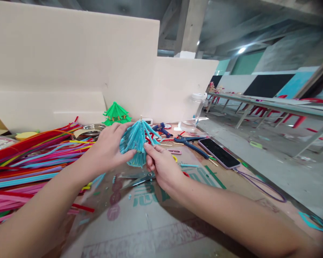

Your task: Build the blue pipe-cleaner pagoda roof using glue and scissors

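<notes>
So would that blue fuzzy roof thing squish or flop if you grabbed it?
Probably a little. The blue pipe-cleaner roof is made of thin fuzzy strands that fan out, so they would likely bend under a tight squeeze. It looks light: the left hand and right hand hold it up with fingertips only. Its fuzzy surface probably keeps it from slipping.

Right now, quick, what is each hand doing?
Left hand: closed around the side of the blue pipe-cleaner model.
Right hand: fingers pinching the same blue model at its lower edge.
</notes>
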{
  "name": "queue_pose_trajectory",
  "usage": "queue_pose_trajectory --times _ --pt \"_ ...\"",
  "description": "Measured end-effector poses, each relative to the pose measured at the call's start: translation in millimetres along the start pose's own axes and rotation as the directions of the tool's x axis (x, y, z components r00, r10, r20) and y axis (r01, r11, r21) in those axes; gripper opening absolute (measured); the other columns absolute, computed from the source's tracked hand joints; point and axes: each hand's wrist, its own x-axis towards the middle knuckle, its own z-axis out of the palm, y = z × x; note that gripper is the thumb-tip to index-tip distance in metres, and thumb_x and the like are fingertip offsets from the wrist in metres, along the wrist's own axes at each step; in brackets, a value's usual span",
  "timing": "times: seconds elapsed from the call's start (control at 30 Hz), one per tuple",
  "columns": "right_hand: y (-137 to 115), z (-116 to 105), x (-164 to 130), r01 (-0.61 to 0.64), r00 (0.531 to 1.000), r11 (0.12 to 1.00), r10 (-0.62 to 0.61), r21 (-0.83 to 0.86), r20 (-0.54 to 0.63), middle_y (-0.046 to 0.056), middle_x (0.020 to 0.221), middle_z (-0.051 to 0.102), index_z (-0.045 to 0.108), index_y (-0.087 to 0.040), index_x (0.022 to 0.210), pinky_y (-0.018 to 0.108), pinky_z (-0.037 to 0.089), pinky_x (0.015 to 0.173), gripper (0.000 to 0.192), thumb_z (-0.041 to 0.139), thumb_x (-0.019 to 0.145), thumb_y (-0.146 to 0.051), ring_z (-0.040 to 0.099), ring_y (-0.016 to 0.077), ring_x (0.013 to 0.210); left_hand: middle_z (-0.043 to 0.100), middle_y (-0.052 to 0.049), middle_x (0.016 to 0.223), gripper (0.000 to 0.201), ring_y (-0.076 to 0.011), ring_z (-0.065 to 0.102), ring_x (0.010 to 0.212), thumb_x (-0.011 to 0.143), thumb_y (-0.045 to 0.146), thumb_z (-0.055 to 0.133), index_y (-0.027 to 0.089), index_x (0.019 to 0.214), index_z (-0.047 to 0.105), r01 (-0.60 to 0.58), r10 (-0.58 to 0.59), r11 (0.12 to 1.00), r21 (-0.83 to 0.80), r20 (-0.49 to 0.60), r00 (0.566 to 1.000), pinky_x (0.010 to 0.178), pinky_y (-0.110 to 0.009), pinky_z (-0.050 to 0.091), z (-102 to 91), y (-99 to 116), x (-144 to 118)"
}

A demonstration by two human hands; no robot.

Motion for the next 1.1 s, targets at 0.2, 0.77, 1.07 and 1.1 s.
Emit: queue_pose_trajectory --times 0.2,0.77,1.07,1.1 --pt "6.5 -3.5 -2.0 0.034 0.997 0.999 -0.035 0.022 0.069 -0.004 0.048 0.056 0.061 -0.018 0.077 0.021 0.031 0.042 0.03 0.066 0.08 -0.047 0.042 0.0078 0.039 0.052 -0.017 0.133 0.069 -0.0327 0.05 0.124 0.081 0.042 0.058 0.013 0.141 0.039 0.027 -0.026 0.998 -0.059 0.014 1.0 0.104 -0.05 0.04 2.5 -13.4 0.3" --pt "-11.7 -15.7 -0.6 0.136 0.972 0.942 -0.067 -0.308 0.224 -0.006 0.054 0.056 0.056 -0.02 0.082 0.021 0.033 0.045 0.028 0.059 0.085 -0.047 0.045 0.0087 0.042 0.05 -0.017 0.141 0.067 -0.0295 0.051 0.127 0.083 0.038 0.057 0.013 0.142 0.038 0.121 -0.122 0.971 -0.208 0.01 0.992 0.108 -0.047 0.04 14.0 -31.3 -0.5" --pt "-17.0 -21.4 -5.6 0.174 0.96 0.91 -0.073 -0.375 0.269 -0.003 0.054 0.056 0.057 -0.02 0.073 0.023 0.034 0.046 0.038 0.058 0.086 -0.056 0.045 0.0098 0.044 0.057 -0.012 0.125 0.059 -0.028 0.053 0.118 0.084 0.048 0.06 0.019 0.135 0.051 0.03 -0.041 0.992 -0.119 -0.094 0.995 0.102 -0.045 0.042 -9.7 -11.5 0.0" --pt "-17.2 -20.8 -6.2 0.181 0.958 0.907 -0.075 -0.38 0.276 -0.003 0.054 0.056 0.057 -0.02 0.072 0.023 0.034 0.046 0.038 0.058 0.087 -0.055 0.044 0.0098 0.045 0.06 -0.009 0.114 0.05 -0.0265 0.055 0.11 0.084 0.051 0.061 0.022 0.125 0.061 0.012 -0.027 0.992 -0.128 -0.121 0.992 0.097 -0.043 0.044 -14.0 -5.6 0.2"
